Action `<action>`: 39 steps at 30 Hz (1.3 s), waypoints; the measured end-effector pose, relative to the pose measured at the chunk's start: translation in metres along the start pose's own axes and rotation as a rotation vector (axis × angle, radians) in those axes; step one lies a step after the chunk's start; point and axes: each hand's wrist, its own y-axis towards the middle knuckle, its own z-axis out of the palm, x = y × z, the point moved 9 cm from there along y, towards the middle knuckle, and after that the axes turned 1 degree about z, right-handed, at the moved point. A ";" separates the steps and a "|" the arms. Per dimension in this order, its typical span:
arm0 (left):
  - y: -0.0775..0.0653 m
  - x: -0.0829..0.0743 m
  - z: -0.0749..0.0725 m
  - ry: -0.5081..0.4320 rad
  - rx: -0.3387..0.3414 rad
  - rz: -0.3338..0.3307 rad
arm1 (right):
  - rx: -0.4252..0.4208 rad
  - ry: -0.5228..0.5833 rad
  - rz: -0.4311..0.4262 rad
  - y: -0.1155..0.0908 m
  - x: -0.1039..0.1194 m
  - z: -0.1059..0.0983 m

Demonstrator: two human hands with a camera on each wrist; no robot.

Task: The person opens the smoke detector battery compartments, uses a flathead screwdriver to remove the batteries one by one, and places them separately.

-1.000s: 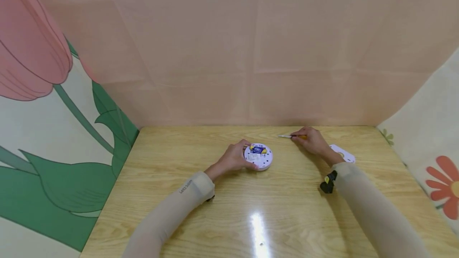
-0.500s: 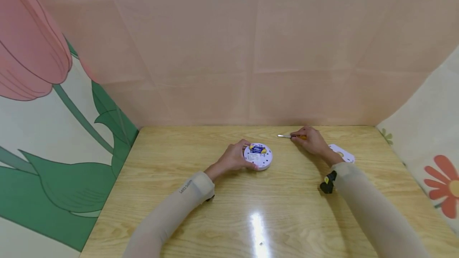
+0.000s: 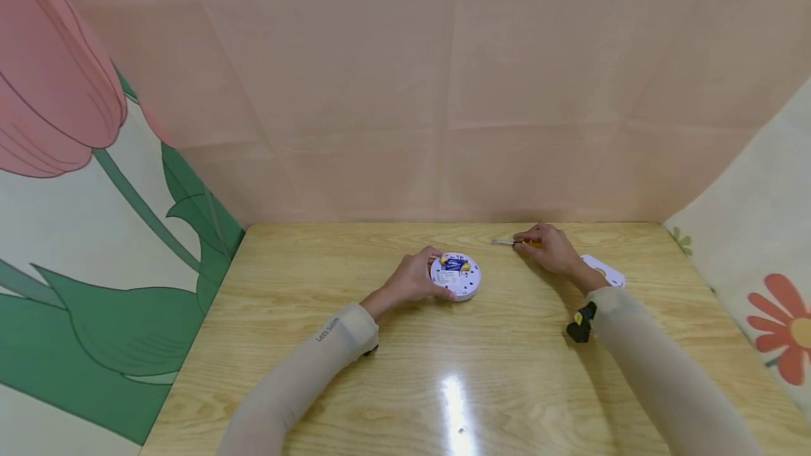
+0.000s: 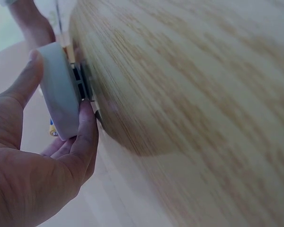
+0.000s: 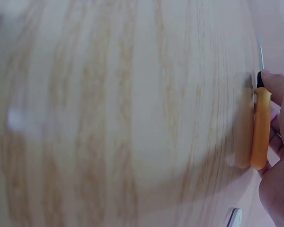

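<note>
Positions are practically unchanged since the earlier head views: both hands, the round white device and the screwdriver show no clear displacement, and only the scene as a whole sits very slightly differently at the right edge. Reference landmark: the round white device [image 3: 465, 286], located over the wooden table [image 3: 405, 385], toward its far edge.

Left hand [image 3: 415, 279]: located at the left side of the device, holding it by the rim, thumb on the near side and fingers around the far side. Grip opening matches the device's width. A dark slotted part projects from the underside; whether it bears on the table cannot be told. The upper face carries a blue-and-yellow battery [image 3: 455, 264] toward its far side, with a printed label and small dark marks nearer the person.

Right hand [image 3: 551, 248]: located right of the device and slightly farther from the person, well apart from it. Grip is narrow, pinching the screwdriver [image 5: 261, 127]. The thumb lies at the black collar; the orange handle extends rightward and the metal shaft points left, its tip just beyond the device's far right side.

White plate [image 3: 610, 273]: right of the device, partly covered by the right forearm.
</note>
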 end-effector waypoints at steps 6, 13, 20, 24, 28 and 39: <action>0.000 0.000 -0.001 -0.003 0.000 0.000 | 0.009 0.010 0.024 0.002 -0.002 -0.001; 0.000 0.001 -0.001 0.004 0.002 -0.011 | -0.003 0.020 0.043 0.001 -0.005 -0.007; -0.001 0.000 -0.001 -0.003 0.003 -0.013 | -0.011 0.003 0.000 -0.001 0.004 -0.014; -0.002 -0.001 -0.001 -0.009 0.002 -0.009 | 0.009 0.011 -0.002 -0.001 0.015 -0.015; -0.001 0.001 -0.001 -0.012 0.000 -0.008 | 0.003 0.013 -0.034 0.001 0.029 -0.017; 0.000 0.001 0.000 -0.039 0.006 -0.008 | 0.064 0.053 -0.091 0.003 0.070 -0.014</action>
